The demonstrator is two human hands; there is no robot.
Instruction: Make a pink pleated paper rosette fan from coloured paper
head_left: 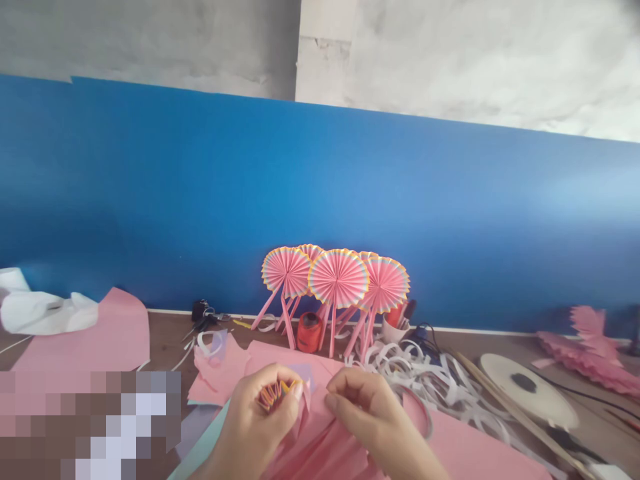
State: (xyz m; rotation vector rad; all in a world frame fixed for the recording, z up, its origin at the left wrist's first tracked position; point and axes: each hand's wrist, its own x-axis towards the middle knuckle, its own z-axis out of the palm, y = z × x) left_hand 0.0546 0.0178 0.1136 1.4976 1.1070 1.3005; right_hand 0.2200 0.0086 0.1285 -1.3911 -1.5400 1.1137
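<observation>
In the lower middle, my left hand is closed around a folded, pleated pink paper strip with a yellow edge. To its right, my right hand has thumb and forefinger pinched together. Whatever sits between those fingertips, if anything, is too small to make out. The hands are slightly apart, above pink paper sheets on the table. Beyond them stand several round pleated pink paper fans with yellow and pale blue edges, propped up on pink paper legs.
Behind the hands stands a red roll. Curled white strips are heaped at right, beside a wooden stick and a cream round lid-like object. A white cup holds tools. A blue panel closes off the back.
</observation>
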